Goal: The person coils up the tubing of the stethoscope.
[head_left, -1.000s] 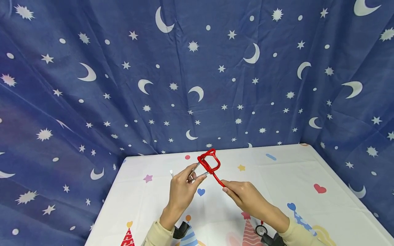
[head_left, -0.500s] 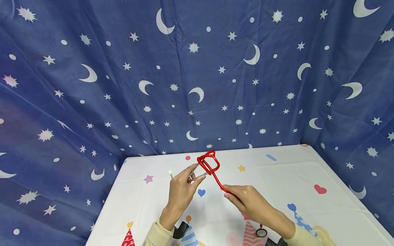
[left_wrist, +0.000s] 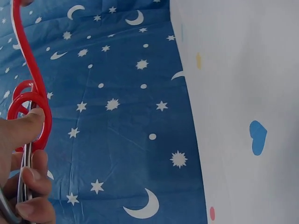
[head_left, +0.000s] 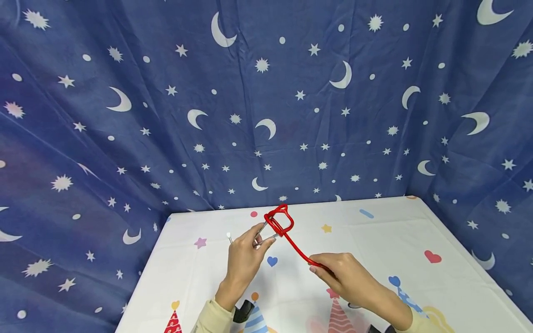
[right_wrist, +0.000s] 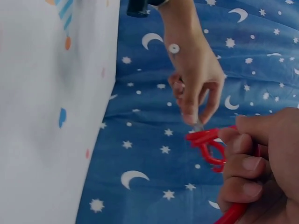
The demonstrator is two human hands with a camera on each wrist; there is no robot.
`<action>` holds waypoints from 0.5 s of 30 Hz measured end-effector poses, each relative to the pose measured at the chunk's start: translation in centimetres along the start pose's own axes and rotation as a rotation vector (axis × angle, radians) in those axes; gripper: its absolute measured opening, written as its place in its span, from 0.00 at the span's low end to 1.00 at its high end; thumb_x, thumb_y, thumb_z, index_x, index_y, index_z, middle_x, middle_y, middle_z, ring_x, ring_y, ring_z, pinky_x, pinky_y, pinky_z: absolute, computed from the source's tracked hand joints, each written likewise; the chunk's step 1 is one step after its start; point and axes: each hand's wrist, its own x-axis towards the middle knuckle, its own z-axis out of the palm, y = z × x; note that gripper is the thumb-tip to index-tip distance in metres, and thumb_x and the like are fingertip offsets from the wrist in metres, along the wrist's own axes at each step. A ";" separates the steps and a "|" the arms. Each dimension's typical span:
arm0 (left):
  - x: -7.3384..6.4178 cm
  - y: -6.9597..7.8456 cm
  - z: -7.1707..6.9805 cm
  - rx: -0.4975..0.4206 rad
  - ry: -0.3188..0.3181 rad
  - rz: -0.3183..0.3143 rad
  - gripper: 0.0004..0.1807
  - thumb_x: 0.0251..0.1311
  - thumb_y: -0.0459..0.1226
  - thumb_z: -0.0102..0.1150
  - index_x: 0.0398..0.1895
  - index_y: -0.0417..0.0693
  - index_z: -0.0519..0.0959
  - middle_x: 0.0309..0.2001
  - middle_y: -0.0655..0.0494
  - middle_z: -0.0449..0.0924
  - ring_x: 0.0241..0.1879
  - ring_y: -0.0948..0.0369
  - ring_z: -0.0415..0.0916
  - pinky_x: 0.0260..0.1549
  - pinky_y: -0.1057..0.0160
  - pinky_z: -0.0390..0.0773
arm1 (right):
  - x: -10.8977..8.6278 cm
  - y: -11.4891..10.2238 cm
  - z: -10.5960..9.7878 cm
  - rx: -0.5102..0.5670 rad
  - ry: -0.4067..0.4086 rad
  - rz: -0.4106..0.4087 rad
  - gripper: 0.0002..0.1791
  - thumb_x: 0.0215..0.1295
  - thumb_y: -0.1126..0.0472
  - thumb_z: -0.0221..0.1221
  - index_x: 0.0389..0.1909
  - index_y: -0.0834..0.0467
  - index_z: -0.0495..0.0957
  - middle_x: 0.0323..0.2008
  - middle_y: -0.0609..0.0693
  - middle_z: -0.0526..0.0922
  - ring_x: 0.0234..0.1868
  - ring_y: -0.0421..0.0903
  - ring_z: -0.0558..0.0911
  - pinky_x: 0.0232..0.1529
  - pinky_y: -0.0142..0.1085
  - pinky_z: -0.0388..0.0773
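Right hand (head_left: 347, 276) has moved back-right, gripping the red tube (head_left: 297, 249); left hand (head_left: 243, 259) pinches the metal arms (left_wrist: 21, 186). Tube's held up, loops (head_left: 275, 225) just past left hand. Keep left firm, draw tube evenly; don't let loops slip.

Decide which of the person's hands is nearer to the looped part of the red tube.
Left. The left hand grips the metal prongs close beside the looped part; the right hand is farther off, holding the tube's tail to the right.
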 end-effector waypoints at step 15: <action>-0.9 1.3 0.8 0.030 -0.173 0.271 0.24 0.50 0.45 0.74 0.51 0.48 0.83 0.24 0.63 0.81 0.23 0.68 0.78 0.25 0.72 0.76 | 2.1 0.4 -3.0 -0.094 0.100 -0.206 0.12 0.57 0.67 0.68 0.41 0.53 0.83 0.29 0.38 0.83 0.24 0.26 0.67 0.28 0.16 0.67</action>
